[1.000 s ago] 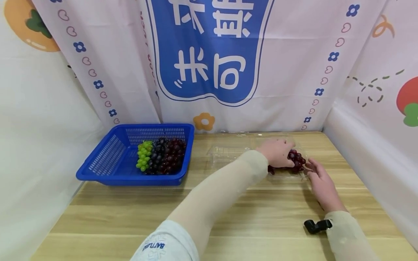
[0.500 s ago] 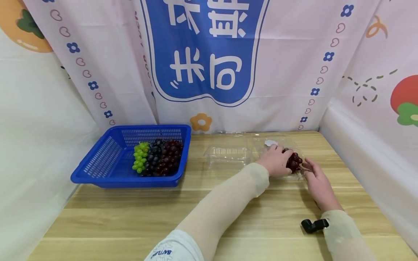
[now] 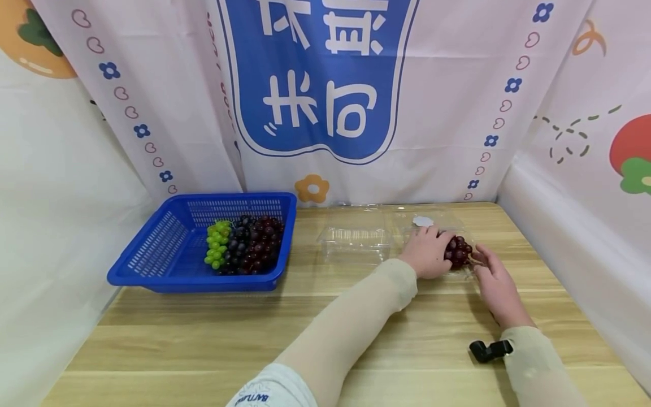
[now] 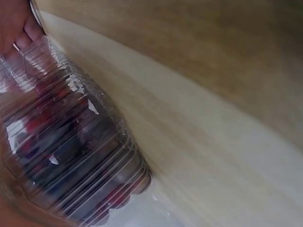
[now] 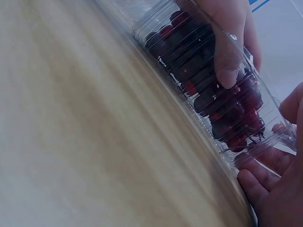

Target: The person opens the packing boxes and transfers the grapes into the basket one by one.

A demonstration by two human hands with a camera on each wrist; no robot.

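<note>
On wood-grain table [image 3: 203, 333] | left hand [image 3: 427, 252] grips round red grapes [image 3: 458, 251] | right hand [image 3: 495, 282] steadies ribbed clear clamshell [image 5: 236, 94]

I count four bunches of grapes: three in the one blue basket [image 3: 168, 249] at the table's [image 3: 203, 339] far left, one green [image 3: 217, 243], one dark [image 3: 238, 246], one red [image 3: 264, 240], and one red bunch [image 3: 458, 250] in one clear clamshell box [image 3: 356, 240] at the far right.
</note>
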